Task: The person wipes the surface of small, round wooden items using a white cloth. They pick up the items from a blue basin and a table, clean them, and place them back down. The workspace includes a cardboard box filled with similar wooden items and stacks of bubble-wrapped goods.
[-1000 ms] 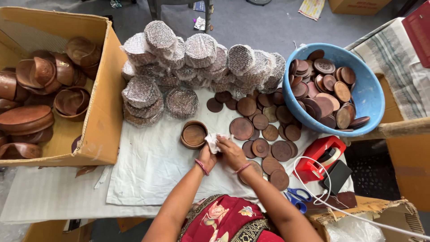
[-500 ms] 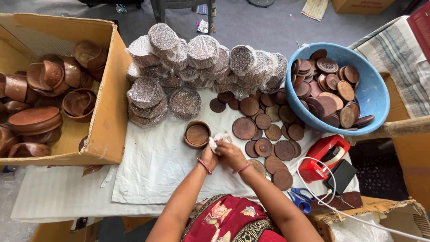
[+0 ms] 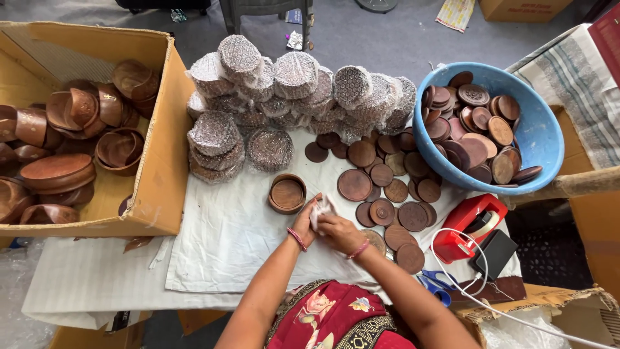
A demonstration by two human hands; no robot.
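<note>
Both hands meet near the middle of the cloth-covered surface [image 3: 226,258], the left hand [image 3: 307,220] and right hand [image 3: 337,230] closed together on a small white crumpled wrap [image 3: 321,208] pinched between them. Just left of it sits a round, shallow brown wooden bowl [image 3: 287,193]. To the right lie flat brown wooden discs [image 3: 354,185].

Grey concrete floor [image 3: 381,39] is showing along the top under soft even light. Dark metal chair legs [image 3: 265,13] are standing on it. A white cloth-covered work table [image 3: 219,245] is filling the middle. Brown cardboard carton [image 3: 523,8], possibly a box, is sitting top right.
</note>
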